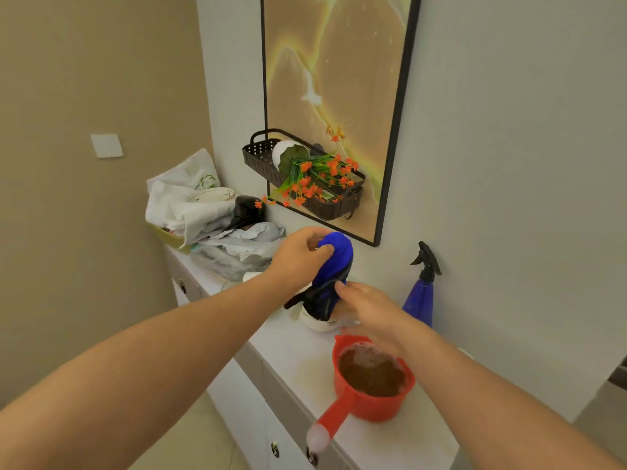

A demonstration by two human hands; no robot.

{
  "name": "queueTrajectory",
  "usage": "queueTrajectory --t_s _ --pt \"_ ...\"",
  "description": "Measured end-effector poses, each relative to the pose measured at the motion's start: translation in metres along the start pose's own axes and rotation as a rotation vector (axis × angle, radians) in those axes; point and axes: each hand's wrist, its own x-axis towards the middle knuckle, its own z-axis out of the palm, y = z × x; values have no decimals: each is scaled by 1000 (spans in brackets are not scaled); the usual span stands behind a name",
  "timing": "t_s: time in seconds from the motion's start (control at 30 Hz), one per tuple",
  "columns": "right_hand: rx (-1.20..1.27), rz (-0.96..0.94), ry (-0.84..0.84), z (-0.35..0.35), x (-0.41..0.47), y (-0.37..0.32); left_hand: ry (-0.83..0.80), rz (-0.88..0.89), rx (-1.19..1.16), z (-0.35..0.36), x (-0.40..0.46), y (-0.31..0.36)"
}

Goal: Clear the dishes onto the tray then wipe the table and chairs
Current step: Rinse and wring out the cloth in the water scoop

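A blue cloth [334, 262] with a dark lower end hangs above a white cup [319, 322] on the white cabinet top [291, 347]. My left hand [300, 252] grips the cloth's upper end. My right hand [368, 308] pinches its lower part just above the cup. A red ladle-shaped pot [371, 385] with brownish foamy water stands in front of the cup, its handle pointing toward me. A blue spray bottle [420, 296] with a black trigger stands by the wall on the right.
At the cabinet's far left lies a pile of white cloths and plastic bags [203, 215] with a white bowl [212, 195] on top. A black basket of orange flowers [315, 178] hangs on the framed picture [332, 79]. Cabinet doors with knobs [275, 449] face me.
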Motion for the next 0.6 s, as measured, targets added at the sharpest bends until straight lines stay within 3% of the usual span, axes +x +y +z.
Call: queueTrajectory --t_s 0.07,0.13,0.2,0.23,0.27,0.33,0.4,0.5,0.6 --pt "-281 -2 10 8 9 3 26 15 134 -15 -2 -4" --pt "-583 -120 257 15 18 6 60 20 245 -28 -3 -13" --pt "-757 -428 561 20 21 7 80 -1 301 -41 -4 -21" --pt "-871 -564 609 22 22 8 82 -11 312 -47 -4 -26" --pt "-1012 -611 553 25 28 11 86 -27 329 -53 -6 -30" --pt "-1184 -439 291 37 31 11 83 -60 381 -62 -14 -34" --pt "-998 -291 131 53 31 9 78 -90 382 -68 -18 -41" --pt "-502 -238 60 80 30 -5 111 -169 253 -77 -25 -50" --pt "-12 6 -151 100 27 -9 92 -221 162 -85 -30 -54"
